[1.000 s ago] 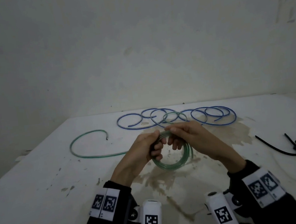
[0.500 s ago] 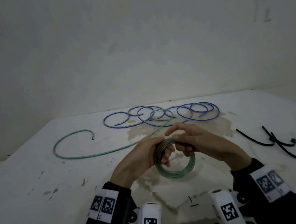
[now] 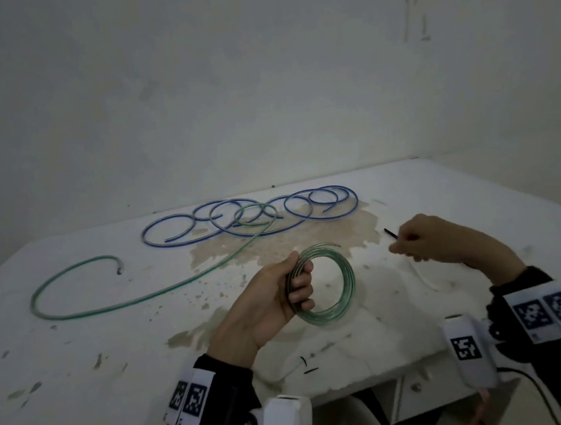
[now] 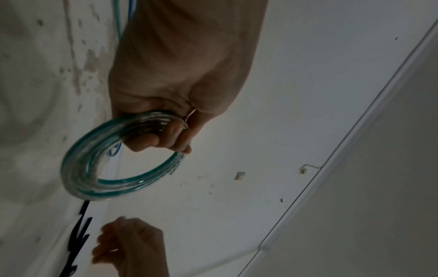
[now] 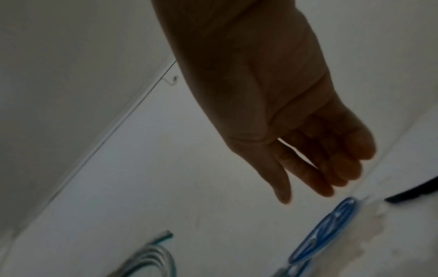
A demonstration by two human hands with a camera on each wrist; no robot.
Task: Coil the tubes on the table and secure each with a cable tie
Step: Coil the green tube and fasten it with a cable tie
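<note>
My left hand (image 3: 296, 279) grips a coil of clear green tube (image 3: 345, 274) by its left side and holds it upright above the white table (image 3: 81, 368). The left wrist view shows the fingers (image 4: 166, 138) curled round the stacked coil (image 4: 78, 168). My right hand (image 3: 412, 240) hovers to the right of the coil, over black cable ties, with one tie tip (image 3: 390, 232) showing beside it. In the right wrist view its fingers (image 5: 320, 178) are nearly straight and hold nothing, and a black tie (image 5: 412, 193) lies just beyond them.
A second green tube (image 3: 117, 307) lies uncoiled across the left half of the table. Loose blue tube (image 3: 319, 205) loops along the back by the wall. Small black bits (image 3: 308, 369) lie near the front edge.
My right hand has let go of the coil and moved right to the cable ties. The left hand alone now holds the coil. The camera view has swung right.
</note>
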